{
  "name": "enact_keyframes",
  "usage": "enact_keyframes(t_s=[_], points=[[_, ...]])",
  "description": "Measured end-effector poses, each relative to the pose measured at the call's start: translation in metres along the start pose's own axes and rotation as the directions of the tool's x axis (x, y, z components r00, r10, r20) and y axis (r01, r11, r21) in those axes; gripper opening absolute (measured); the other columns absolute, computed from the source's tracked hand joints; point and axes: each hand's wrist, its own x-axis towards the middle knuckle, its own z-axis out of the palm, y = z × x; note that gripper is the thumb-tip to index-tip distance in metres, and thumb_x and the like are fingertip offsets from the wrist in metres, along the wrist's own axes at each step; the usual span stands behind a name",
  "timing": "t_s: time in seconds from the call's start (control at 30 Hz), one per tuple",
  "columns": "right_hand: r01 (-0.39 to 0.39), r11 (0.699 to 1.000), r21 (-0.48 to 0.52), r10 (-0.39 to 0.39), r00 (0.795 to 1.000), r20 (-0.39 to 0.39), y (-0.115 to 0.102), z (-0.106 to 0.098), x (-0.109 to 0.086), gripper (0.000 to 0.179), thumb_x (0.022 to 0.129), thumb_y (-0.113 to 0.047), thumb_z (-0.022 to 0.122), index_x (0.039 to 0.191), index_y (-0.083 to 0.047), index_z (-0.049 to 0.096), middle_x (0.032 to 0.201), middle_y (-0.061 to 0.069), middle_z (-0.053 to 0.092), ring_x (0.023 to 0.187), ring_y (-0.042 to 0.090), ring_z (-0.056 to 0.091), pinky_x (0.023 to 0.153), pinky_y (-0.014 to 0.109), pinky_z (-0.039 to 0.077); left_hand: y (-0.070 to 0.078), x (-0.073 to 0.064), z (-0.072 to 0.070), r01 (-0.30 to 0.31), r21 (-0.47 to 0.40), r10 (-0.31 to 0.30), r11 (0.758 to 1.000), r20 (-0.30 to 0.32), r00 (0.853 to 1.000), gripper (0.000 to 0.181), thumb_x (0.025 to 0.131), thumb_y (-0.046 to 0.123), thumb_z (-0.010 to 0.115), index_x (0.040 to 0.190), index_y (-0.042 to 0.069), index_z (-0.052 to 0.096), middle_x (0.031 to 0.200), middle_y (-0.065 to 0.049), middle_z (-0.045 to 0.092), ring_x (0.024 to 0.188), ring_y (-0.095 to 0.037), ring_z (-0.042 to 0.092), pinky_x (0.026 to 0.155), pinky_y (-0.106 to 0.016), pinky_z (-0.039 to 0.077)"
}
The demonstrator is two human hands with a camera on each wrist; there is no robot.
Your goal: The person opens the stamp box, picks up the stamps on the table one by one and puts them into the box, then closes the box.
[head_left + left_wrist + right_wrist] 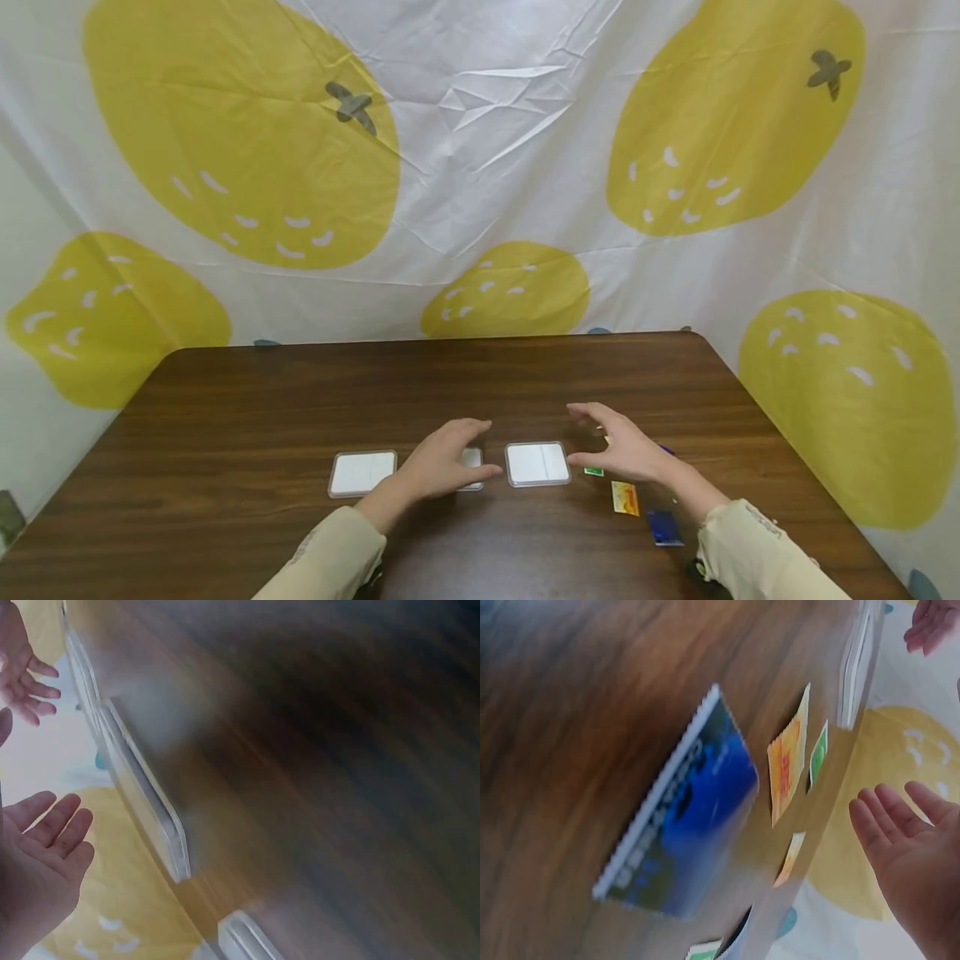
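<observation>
My left hand [442, 460] hovers over the middle flat clear case [472, 467], partly hiding it, with thumb and fingers apart and nothing held. Two similar clear-rimmed cases with white insides lie on either side, a left case [363, 473] and a right case [537, 463]. Just right of that right case, my right hand [630, 450] is held above the table with fingers spread, also holding nothing. Under and beside it lie small stamp-like pieces: a blue one [686, 817] with a serrated edge, an orange one [786, 765] and a green one [819, 756].
The brown wood-grain table [247, 417] carries all of this. More small pieces, such as a narrow orange one [789, 859], lie partly hidden behind the right hand. A white cloth [495, 192] with yellow fruit prints hangs around the table's back and sides.
</observation>
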Motion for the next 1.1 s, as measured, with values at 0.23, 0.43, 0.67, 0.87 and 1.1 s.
enact_keyframes(t_s=[0.23, 0.43, 0.67, 0.87, 1.1], points=[[-0.012, 0.995, 0.101, 0.003, 0.996, 0.09, -0.002, 0.007, 0.004, 0.073, 0.071, -0.033, 0.076, 0.127, 0.002, 0.044, 0.119, 0.015, 0.052, 0.106, 0.028, 0.048, 0.086, 0.043, 0.045, 0.007, 0.008, 0.01, -0.027, 0.042, 0.025, 0.999, 0.044, 0.999, 0.068, 0.075, 0.042, 0.069, 0.126, 0.001, 0.051, 0.122, -0.008, 0.054, 0.113, -0.022, 0.049, 0.094, -0.036, 0.04], [0.038, 0.995, 0.092, -0.049, 0.991, 0.126, 0.0, 0.012, 0.008, 0.07, 0.07, -0.028, 0.077, 0.123, 0.007, 0.047, 0.118, 0.019, 0.052, 0.105, 0.031, 0.049, 0.083, 0.042, 0.047, 0.011, 0.017, 0.017, -0.049, 0.127, 0.04, 0.991, 0.073, 0.997, 0.068, 0.07, 0.042, 0.073, 0.122, 0.002, 0.054, 0.114, -0.005, 0.057, 0.106, -0.02, 0.051, 0.089, -0.031, 0.043], [0.079, 0.995, 0.056, -0.086, 0.985, 0.147, 0.002, 0.016, 0.008, 0.065, 0.068, -0.022, 0.078, 0.117, 0.01, 0.051, 0.111, 0.017, 0.055, 0.098, 0.029, 0.053, 0.08, 0.039, 0.048, 0.011, 0.022, 0.021, -0.002, 0.148, -0.014, 0.989, 0.108, 0.994, 0.073, 0.065, 0.044, 0.076, 0.121, 0.002, 0.054, 0.111, -0.006, 0.057, 0.104, -0.02, 0.051, 0.089, -0.03, 0.042], [0.133, 0.989, -0.057, -0.124, 0.982, 0.139, 0.001, 0.02, 0.01, 0.063, 0.064, -0.024, 0.079, 0.112, 0.009, 0.056, 0.104, 0.012, 0.057, 0.091, 0.023, 0.056, 0.077, 0.032, 0.049, 0.011, 0.025, 0.025, 0.044, 0.166, -0.059, 0.985, 0.087, 0.994, 0.072, 0.059, 0.046, 0.079, 0.114, 0.004, 0.058, 0.102, -0.003, 0.057, 0.099, -0.019, 0.051, 0.083, -0.028, 0.045], [0.151, 0.983, -0.104, -0.134, 0.979, 0.152, -0.001, 0.021, 0.014, 0.053, 0.061, -0.02, 0.08, 0.104, 0.004, 0.06, 0.098, 0.007, 0.057, 0.085, 0.016, 0.054, 0.073, 0.029, 0.048, 0.014, 0.027, 0.028, 0.093, 0.169, -0.108, 0.981, 0.08, 0.991, 0.064, 0.057, 0.043, 0.08, 0.107, 0.008, 0.061, 0.095, 0.001, 0.055, 0.094, -0.016, 0.05, 0.075, -0.027, 0.046]])
